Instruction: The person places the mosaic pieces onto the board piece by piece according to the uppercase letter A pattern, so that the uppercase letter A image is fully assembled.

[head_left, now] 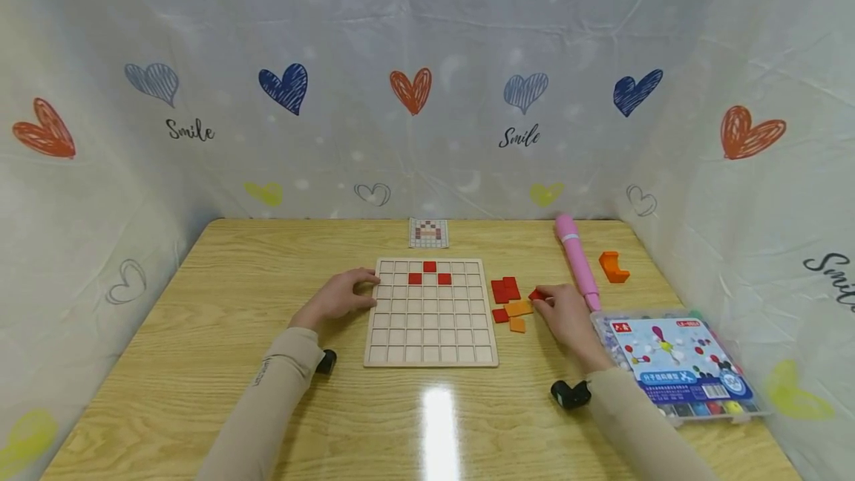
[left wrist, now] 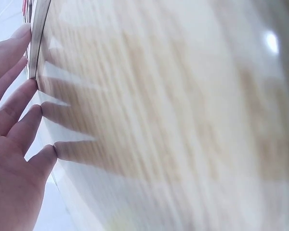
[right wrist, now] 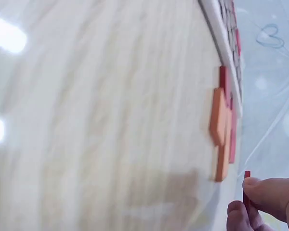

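A wooden grid board (head_left: 430, 321) lies mid-table with red square tiles (head_left: 430, 266) in three cells near its far edge. My left hand (head_left: 339, 293) touches the board's left edge; in the left wrist view its fingers (left wrist: 21, 115) look spread and fairly straight, tips at the rim and the tabletop. Between thumb and fingertips my right hand (head_left: 566, 314) pinches a red square tile (head_left: 536, 294), also seen on edge in the right wrist view (right wrist: 246, 190). Loose red tiles (head_left: 505, 289) and orange tiles (head_left: 517, 309) lie between that hand and the board.
Behind the board lies a small pattern card (head_left: 428, 233) with a coloured grid. To the right are a pink stick (head_left: 577, 262), an orange curved block (head_left: 612, 267) and a clear plastic case (head_left: 681, 362) with a printed label. A patterned curtain (head_left: 334, 154) surrounds the table.
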Motion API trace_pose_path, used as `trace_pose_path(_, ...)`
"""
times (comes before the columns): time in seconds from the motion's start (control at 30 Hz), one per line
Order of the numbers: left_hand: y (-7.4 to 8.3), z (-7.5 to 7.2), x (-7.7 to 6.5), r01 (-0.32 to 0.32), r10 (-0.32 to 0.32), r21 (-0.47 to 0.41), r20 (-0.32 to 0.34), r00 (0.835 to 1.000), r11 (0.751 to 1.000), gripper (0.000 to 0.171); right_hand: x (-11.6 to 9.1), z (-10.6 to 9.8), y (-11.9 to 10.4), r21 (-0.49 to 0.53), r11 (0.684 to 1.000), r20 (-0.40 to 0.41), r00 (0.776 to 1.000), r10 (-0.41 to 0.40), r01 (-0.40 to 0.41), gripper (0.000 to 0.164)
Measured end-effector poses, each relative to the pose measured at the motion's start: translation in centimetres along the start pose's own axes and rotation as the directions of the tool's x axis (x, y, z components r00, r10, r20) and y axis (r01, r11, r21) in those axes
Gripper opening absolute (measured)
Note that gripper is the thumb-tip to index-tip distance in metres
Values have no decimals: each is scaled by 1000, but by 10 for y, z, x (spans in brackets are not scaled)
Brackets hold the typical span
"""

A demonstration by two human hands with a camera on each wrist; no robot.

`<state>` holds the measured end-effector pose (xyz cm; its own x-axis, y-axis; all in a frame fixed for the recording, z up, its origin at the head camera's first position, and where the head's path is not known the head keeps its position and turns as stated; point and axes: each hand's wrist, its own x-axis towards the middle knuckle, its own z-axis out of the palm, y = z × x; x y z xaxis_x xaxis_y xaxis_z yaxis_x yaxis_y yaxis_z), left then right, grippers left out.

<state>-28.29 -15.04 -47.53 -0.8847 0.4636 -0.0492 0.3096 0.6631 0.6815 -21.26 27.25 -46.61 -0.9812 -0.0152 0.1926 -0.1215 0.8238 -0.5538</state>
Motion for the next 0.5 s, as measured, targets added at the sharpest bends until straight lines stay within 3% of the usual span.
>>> trace_pose_path(0.2, -2, 1, 1, -3, 3, 1, -5, 1000, 1000, 44, 10, 2, -20, 21, 999, -12, 999, -35, 35, 32)
trace_pose_path(0.5, 2, 0, -1, 6, -6, -4, -1, 1000, 1000, 44, 24, 12, -62, 147, 989, 109, 994, 8, -24, 34)
